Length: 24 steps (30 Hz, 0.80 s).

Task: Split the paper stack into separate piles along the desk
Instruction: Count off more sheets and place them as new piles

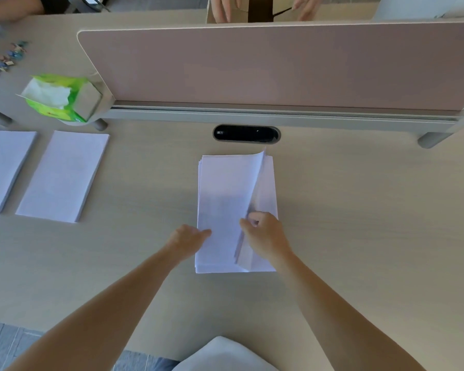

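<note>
A stack of white paper (223,188) lies on the beige desk (359,210) in front of me. My right hand (265,236) pinches the right edge of the upper sheets and lifts them, so they curl up off the sheets below. At the stack's left edge near its front, my left hand (189,236) rests with curled fingers touching the paper. Two separate white piles lie at the left: one (63,175) beside the other (4,170), which is cut by the frame edge.
A pink divider panel (279,65) runs across the desk behind the stack, with a black cable port (246,133) under it. A green tissue box (59,96) stands at the back left, with small coloured clips (6,58) beyond. Another person's hands (263,8) show past the divider.
</note>
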Each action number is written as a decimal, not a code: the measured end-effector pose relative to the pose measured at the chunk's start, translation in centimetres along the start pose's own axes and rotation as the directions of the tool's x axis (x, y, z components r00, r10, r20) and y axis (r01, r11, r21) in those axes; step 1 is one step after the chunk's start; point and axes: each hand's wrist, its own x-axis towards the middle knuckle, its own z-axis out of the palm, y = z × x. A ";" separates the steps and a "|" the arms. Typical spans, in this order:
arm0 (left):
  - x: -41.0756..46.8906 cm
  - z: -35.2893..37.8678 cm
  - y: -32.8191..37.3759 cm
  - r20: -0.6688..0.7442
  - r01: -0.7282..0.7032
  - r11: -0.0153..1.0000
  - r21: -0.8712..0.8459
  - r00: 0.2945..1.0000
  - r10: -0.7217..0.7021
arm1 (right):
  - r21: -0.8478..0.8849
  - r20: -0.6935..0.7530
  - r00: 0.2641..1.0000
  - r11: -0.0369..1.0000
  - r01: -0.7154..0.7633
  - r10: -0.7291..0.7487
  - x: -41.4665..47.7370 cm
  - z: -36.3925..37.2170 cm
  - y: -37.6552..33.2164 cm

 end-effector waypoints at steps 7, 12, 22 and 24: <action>-0.6 0.1 0.6 -0.031 0.011 0.965 0.263 1.000 -0.003 | 0.352 0.268 0.868 0.797 -0.492 0.417 4.8 -2.2 -0.1; -0.6 -0.1 0.6 -0.020 0.001 0.967 0.256 1.000 0.004 | 0.207 0.229 0.917 0.905 -0.373 0.326 6.2 -2.8 1.0; 0.4 -1.4 0.7 -0.079 -0.073 0.989 -0.130 0.995 0.063 | 0.285 -0.046 0.978 0.941 -0.185 0.206 6.9 -6.9 5.1; 1.2 -1.6 0.5 -0.088 -0.036 0.958 -0.283 0.996 0.011 | 0.378 0.025 0.975 0.900 -0.215 0.223 6.6 -7.1 4.8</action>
